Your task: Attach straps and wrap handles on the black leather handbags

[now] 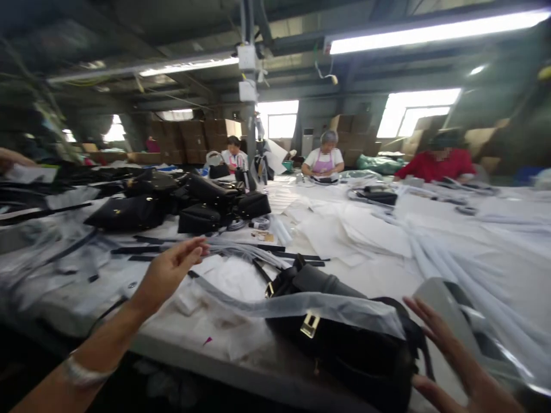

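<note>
A black handbag (348, 355) with a gold clasp (310, 324) lies on the near edge of the table. Across its top runs a strap in a clear plastic sleeve (297, 305), reaching left toward my left hand. My left hand (174, 267) is raised left of the bag, fingers stretched forward and thumb close to them, with nothing visible in it. At the bag's right side is my right hand (460, 367), its fingers spread and slightly blurred; whether they touch the bag I cannot tell. Several dark straps (297, 256) lie behind the bag.
Black bags (202, 217) are piled at the back left. White sheets (353, 226) cover the table's middle. A grey-white device (447, 310) stands beside my right hand. Co-workers (326, 160) sit across the table; another person's hand (15, 158) shows at far left.
</note>
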Demonstrator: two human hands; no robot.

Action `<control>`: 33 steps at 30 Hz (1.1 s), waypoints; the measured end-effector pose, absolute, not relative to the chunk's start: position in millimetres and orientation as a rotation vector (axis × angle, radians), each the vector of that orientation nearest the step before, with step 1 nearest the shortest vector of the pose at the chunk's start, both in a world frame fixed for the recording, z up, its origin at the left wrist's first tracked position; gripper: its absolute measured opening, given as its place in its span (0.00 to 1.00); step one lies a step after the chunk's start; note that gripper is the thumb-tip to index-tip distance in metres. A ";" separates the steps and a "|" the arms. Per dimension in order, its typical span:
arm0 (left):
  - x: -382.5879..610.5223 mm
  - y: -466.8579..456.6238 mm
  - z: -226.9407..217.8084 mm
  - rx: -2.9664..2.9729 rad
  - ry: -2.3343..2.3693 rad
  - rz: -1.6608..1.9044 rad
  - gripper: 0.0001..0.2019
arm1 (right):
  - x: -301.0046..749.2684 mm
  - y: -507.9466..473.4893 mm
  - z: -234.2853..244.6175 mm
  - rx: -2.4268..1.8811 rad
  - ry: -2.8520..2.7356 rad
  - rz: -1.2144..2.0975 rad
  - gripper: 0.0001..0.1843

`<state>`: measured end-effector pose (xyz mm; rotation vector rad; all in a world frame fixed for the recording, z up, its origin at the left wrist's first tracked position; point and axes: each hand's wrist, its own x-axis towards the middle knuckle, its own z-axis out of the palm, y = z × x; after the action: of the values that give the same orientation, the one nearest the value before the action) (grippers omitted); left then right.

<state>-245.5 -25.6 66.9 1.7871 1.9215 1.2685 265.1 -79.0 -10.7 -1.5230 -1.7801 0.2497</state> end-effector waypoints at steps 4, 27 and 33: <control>-159.6 -51.3 115.4 2.059 1.480 1.162 0.16 | 266.0 -101.9 -9.0 -1.681 -1.680 0.516 0.35; 78.7 -25.4 136.6 2.943 0.817 0.012 0.19 | 293.1 -140.6 22.1 -1.528 -1.398 0.611 0.11; 73.9 -21.0 128.2 2.797 0.827 0.059 0.13 | 276.1 -123.6 22.0 -1.351 -1.535 0.707 0.11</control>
<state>73.9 -21.0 128.2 2.7971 0.8273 0.0592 276.1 -123.6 22.0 -1.3512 -1.5347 0.7072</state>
